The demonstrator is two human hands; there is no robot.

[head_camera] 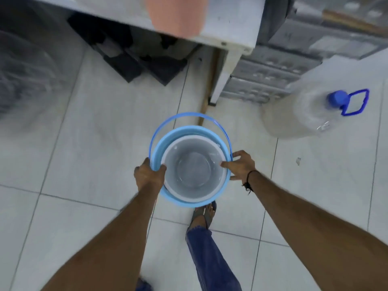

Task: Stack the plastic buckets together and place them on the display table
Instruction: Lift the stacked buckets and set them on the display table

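Observation:
A white bucket (193, 171) sits nested inside a light blue bucket (168, 141), whose blue handle (189, 116) hangs toward the far side. I hold the stack above the tiled floor. My left hand (148, 175) grips the blue rim on the left, thumb over the edge. My right hand (241, 164) clasps the rim on the right, thumb touching the white bucket's edge. A pink bucket (176, 15) stands on the white display table (231, 28) ahead, blurred.
A large clear water jug (304, 114) with a blue cap lies on the floor at right. Grey crates (268, 80) stand beside the table leg (224, 76). Dark trays (136, 59) sit under the table. My sandalled foot (203, 215) is below the buckets.

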